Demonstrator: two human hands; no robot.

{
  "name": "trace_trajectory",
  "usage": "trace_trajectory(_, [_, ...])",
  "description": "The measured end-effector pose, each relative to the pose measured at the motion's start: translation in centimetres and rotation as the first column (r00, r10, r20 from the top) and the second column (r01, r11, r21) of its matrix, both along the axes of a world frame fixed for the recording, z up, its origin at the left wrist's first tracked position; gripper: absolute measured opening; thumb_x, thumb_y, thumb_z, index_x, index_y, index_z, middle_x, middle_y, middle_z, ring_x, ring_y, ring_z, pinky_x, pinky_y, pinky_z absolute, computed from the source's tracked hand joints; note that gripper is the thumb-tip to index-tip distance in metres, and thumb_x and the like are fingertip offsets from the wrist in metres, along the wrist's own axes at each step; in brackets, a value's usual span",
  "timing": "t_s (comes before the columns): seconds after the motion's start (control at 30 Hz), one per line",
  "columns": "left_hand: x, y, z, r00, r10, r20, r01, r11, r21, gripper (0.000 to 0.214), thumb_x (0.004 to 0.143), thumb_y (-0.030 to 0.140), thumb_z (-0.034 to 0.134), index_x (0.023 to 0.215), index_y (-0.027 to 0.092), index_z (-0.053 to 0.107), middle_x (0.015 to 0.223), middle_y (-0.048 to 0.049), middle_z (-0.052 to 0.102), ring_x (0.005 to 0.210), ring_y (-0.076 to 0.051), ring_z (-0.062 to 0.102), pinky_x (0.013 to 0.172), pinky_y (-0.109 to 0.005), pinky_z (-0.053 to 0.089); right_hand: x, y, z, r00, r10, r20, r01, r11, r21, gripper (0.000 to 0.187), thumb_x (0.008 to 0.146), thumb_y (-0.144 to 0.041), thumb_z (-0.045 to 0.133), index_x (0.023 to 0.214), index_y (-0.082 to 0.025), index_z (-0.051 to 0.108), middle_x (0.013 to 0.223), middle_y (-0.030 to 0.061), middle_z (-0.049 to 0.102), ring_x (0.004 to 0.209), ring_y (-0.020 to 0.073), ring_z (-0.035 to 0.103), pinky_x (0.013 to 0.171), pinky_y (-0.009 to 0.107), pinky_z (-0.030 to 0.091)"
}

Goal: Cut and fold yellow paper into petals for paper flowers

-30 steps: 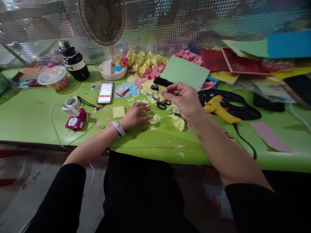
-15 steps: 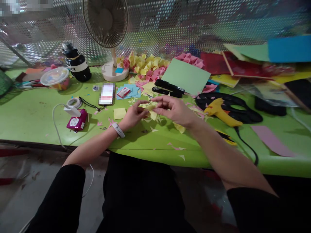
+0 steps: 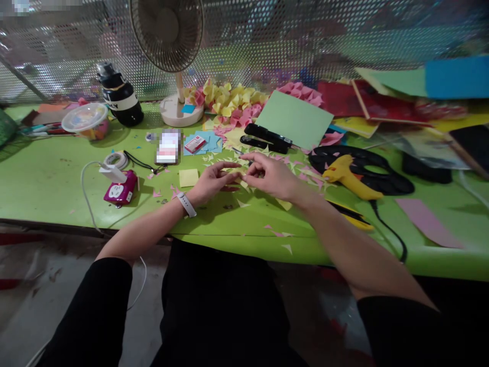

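Above the middle of the table, my left hand (image 3: 214, 182) and my right hand (image 3: 272, 174) meet fingertip to fingertip. Pinched between them is a small piece of yellow paper (image 3: 242, 177), mostly hidden by the fingers, so its shape is hard to make out. Yellow and pink paper scraps (image 3: 217, 160) lie scattered around and below both hands. A square yellow sheet (image 3: 188, 178) rests left of my left hand. Just beyond my right hand lies a black stapler (image 3: 267, 137). Another yellow piece (image 3: 283, 204) shows partly under my right wrist.
A yellow glue gun (image 3: 349, 176) lies on a black tray (image 3: 397, 178) to the right. Folded yellow and pink paper pieces (image 3: 229, 99) are heaped behind. At left are a fan (image 3: 179, 109), a black bottle (image 3: 124, 104), a phone (image 3: 168, 146) and a purple power adapter (image 3: 121, 188).
The fingers of both hands have shifted around the yellow paper, which is now more covered. My left fingers are straighter, and my right fingers are more curled.
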State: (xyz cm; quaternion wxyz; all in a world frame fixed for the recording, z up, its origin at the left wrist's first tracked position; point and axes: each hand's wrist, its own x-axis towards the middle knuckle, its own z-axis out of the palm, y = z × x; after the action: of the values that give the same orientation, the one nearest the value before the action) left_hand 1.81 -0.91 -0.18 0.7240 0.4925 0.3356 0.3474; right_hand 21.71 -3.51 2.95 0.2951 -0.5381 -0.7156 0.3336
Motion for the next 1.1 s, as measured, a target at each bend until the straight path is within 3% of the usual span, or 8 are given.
trace_trajectory(0.13, [0.1, 0.3, -0.3, 0.995, 0.093, 0.026, -0.094, 0.994, 0.048, 0.034, 0.084, 0.026, 0.077, 0.115, 0.015, 0.068, 0.092, -0.005, 0.075, 0.082, -0.012, 0.071, 0.093, -0.034, 0.055, -0.2, 0.0, 0.1, 0.992, -0.127, 0.019, 0.125, 0.99, 0.071, 0.075, 0.08, -0.059, 0.072, 0.141, -0.018, 0.053, 0.102, 0.0132, 0.071, 0.085, 0.0274, 0.067, 0.07, 0.041, 0.056])
trace_trajectory(0.23, [0.1, 0.3, -0.1, 0.986, 0.16, 0.045, -0.163, 0.982, 0.091, 0.034, 0.084, 0.027, 0.077, 0.114, 0.015, 0.069, 0.09, -0.0039, 0.075, 0.081, -0.01, 0.07, 0.09, -0.029, 0.054, -0.3, 0.0, -0.2, 0.989, -0.137, -0.062, 0.138, 0.99, 0.021, 0.086, 0.074, -0.063, 0.077, 0.142, -0.019, 0.048, 0.104, 0.0134, 0.071, 0.088, 0.0289, 0.068, 0.07, 0.041, 0.057])
trace_trajectory(0.4, [0.2, 0.3, 0.2, 0.982, 0.187, 0.038, -0.189, 0.978, 0.087, 0.024, 0.083, 0.02, 0.076, 0.106, 0.014, 0.07, 0.09, -0.004, 0.075, 0.079, -0.008, 0.069, 0.083, -0.024, 0.054, -0.3, 0.1, -0.7, 0.971, -0.058, -0.233, 0.051, 0.998, -0.037, 0.063, 0.084, -0.058, 0.071, 0.132, -0.023, 0.051, 0.078, 0.0021, 0.065, 0.068, 0.0199, 0.06, 0.059, 0.035, 0.049])
trace_trajectory(0.53, [-0.2, 0.5, 0.5, 0.988, 0.152, -0.025, -0.153, 0.988, -0.011, 0.014, 0.086, 0.018, 0.072, 0.099, 0.012, 0.069, 0.089, -0.0048, 0.075, 0.075, -0.01, 0.071, 0.08, -0.026, 0.057, 0.1, 0.4, -1.0, 0.976, -0.01, -0.216, 0.012, 1.0, 0.008, 0.047, 0.087, -0.05, 0.071, 0.122, -0.023, 0.057, 0.075, -0.0004, 0.059, 0.065, 0.0163, 0.054, 0.056, 0.031, 0.043])
trace_trajectory(0.73, [-1.0, 0.9, 1.2, 0.981, -0.051, -0.186, 0.043, 0.998, -0.047, 0.017, 0.091, 0.028, 0.07, 0.089, 0.011, 0.065, 0.088, -0.0089, 0.076, 0.072, -0.012, 0.074, 0.071, -0.024, 0.058, 0.3, 0.5, -1.2, 0.985, 0.01, -0.175, -0.008, 1.0, 0.014, 0.043, 0.09, -0.05, 0.067, 0.122, -0.024, 0.057, 0.075, 0.0001, 0.057, 0.063, 0.0161, 0.051, 0.053, 0.032, 0.04])
trace_trajectory(0.97, [-1.1, 1.1, 1.0, 0.981, -0.058, -0.186, 0.057, 0.998, -0.011, 0.017, 0.088, 0.025, 0.071, 0.085, 0.012, 0.061, 0.086, -0.008, 0.076, 0.076, -0.012, 0.075, 0.07, -0.021, 0.057, -0.2, 0.0, -0.4, 0.987, -0.039, -0.153, 0.036, 0.999, -0.025, 0.037, 0.094, -0.051, 0.06, 0.118, -0.023, 0.058, 0.078, 0.0045, 0.065, 0.067, 0.0203, 0.06, 0.059, 0.037, 0.048])
trace_trajectory(1.1, [-1.1, 1.2, 1.0, 0.985, -0.03, -0.172, 0.03, 1.0, -0.003, 0.018, 0.087, 0.023, 0.073, 0.084, 0.012, 0.059, 0.082, -0.0055, 0.074, 0.074, -0.011, 0.074, 0.07, -0.021, 0.057, -0.1, 0.1, -0.7, 0.978, -0.021, -0.206, 0.015, 0.999, -0.034, 0.043, 0.091, -0.054, 0.064, 0.12, -0.023, 0.059, 0.082, 0.0048, 0.067, 0.069, 0.0205, 0.063, 0.06, 0.036, 0.051])
